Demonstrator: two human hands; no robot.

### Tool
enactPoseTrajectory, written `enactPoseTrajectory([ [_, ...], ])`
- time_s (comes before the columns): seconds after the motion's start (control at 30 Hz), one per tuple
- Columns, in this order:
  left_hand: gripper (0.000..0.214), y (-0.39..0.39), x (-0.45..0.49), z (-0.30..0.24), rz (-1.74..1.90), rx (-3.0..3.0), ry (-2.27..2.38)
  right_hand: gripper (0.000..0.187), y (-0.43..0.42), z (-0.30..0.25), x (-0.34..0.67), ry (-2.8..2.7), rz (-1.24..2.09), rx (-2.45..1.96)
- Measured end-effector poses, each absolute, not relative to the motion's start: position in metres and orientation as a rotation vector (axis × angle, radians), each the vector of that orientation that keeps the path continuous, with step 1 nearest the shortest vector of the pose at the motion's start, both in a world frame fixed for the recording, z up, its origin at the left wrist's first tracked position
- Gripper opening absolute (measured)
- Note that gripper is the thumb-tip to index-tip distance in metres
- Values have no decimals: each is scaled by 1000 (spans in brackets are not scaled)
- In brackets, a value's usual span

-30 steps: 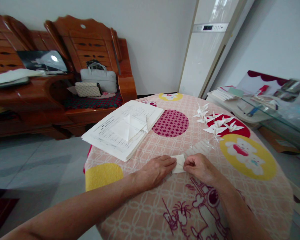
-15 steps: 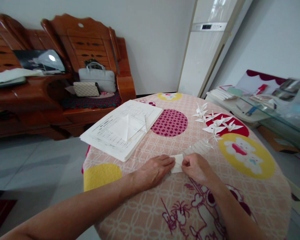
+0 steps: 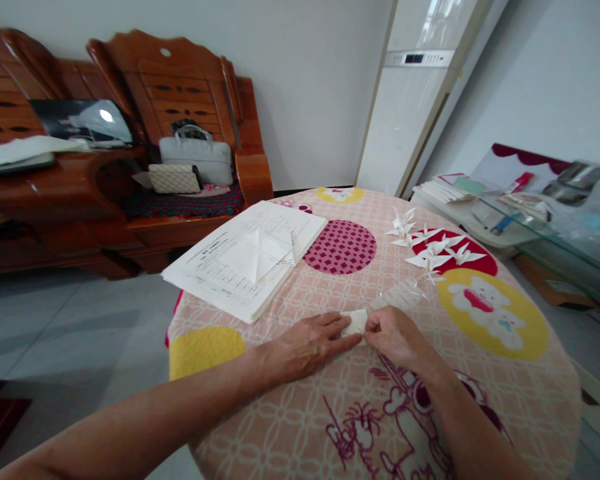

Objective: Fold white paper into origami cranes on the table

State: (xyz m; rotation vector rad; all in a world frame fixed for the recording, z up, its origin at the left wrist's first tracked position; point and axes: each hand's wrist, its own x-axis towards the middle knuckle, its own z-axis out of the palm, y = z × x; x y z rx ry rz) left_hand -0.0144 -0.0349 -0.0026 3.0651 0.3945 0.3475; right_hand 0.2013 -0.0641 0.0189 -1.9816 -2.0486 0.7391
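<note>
A small folded piece of white paper (image 3: 356, 321) lies on the pink patterned tablecloth (image 3: 325, 413) of a round table. My left hand (image 3: 307, 343) lies flat with its fingers stretched out, pressing on the paper's left part. Closed in a pinch, my right hand (image 3: 394, 337) grips the paper's right edge. Several finished white paper cranes (image 3: 433, 247) stand further back on the right of the table.
A stack of printed sheets (image 3: 245, 257) with a folded paper on top lies at the table's back left. Behind it stands a wooden bench (image 3: 130, 167) with bags. A tall white appliance (image 3: 410, 93) stands in the corner. A glass table (image 3: 545, 213) with clutter is at right.
My left hand's fingers have slid further right over the paper, covering more of it. My right hand has stayed pinched on the right edge.
</note>
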Motion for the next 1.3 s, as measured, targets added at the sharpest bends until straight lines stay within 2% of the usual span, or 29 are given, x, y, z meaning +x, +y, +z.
enactPoseTrajectory([
  [0.77, 40, -42, -12, -9, 375, 3029, 504, 11, -66, 22, 201, -1968, 718, -2018],
  [0.9, 39, -42, -12, -9, 371, 3049, 511, 10, -68, 18, 217, -1936, 825, -2008],
  [1.03, 39, -41, -13, -9, 386, 3026, 520, 8, -66, 14, 228, -1769, 1075, -1901],
  [1.2, 42, -38, -15, -11, 452, 2957, 503, 17, -57, 15, 215, -1764, 861, -1802],
  [1.3, 44, -36, -16, -15, 497, 2900, 509, 18, -55, 17, 209, -1765, 858, -1826],
])
